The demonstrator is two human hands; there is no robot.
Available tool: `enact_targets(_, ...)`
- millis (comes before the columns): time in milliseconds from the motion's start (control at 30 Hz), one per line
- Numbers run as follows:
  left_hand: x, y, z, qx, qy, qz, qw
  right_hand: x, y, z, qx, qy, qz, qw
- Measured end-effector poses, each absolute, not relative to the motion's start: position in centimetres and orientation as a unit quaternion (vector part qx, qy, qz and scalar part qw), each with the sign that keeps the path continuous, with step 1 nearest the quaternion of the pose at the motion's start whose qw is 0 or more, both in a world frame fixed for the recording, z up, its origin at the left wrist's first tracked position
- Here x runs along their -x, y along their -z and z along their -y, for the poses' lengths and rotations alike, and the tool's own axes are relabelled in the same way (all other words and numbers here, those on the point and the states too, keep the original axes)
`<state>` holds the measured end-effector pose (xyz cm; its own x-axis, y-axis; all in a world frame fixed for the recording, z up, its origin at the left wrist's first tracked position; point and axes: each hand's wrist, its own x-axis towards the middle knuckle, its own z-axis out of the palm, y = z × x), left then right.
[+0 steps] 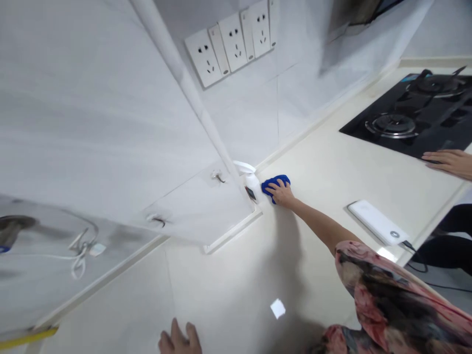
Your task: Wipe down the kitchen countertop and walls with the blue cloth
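In the head view, a hand reaching from a floral sleeve lies spread over a blue cloth, pressing it onto the counter at the foot of the wall, just beside a white spray bottle. A second hand, open and flat, holds nothing at the edge of a black gas hob with 2 burners. A third hand, open, shows at the bottom edge against a white panel; I cannot tell whose these 2 are. A white power bank lies on the counter.

No legible text, dark label on the spray bottle too small to read
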<state>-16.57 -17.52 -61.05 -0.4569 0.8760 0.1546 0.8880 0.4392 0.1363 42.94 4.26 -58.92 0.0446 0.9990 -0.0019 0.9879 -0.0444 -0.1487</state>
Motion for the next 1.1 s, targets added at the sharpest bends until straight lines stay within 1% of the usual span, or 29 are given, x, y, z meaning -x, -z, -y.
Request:
enact_targets(233,13.9,59.9,18.6,0.529,0.13,0.838,0.027,-39.8,60.1,6.8,0.728,-0.023,0.684,0.04)
enact_targets(333,13.4,59.8,19.0,0.516,0.14,0.845,0.008,-36.7,60.5,11.1,0.72,-0.009,0.693,0.036)
enact_targets(467,13.3,60.4,19.3,0.507,0.153,0.848,-0.002,-31.0,60.0,15.7,0.706,-0.026,0.708,0.021)
enact_targets(633,13.1,60.7,19.5,0.508,0.154,0.847,-0.019,-23.0,58.7,19.7,0.659,-0.076,0.749,0.007)
enact_targets(833,13.0,60.6,19.6,0.509,0.157,0.845,-0.051,-15.1,57.5,24.0,0.558,-0.149,0.816,-0.007)
enact_targets(1000,13.1,60.7,19.8,0.512,0.164,0.84,-0.071,-12.5,56.9,26.6,0.465,-0.185,0.866,-0.007)
enact_targets(1100,13.4,60.8,20.1,0.521,0.171,0.832,-0.086,-12.6,56.8,27.1,0.462,-0.185,0.867,0.003)
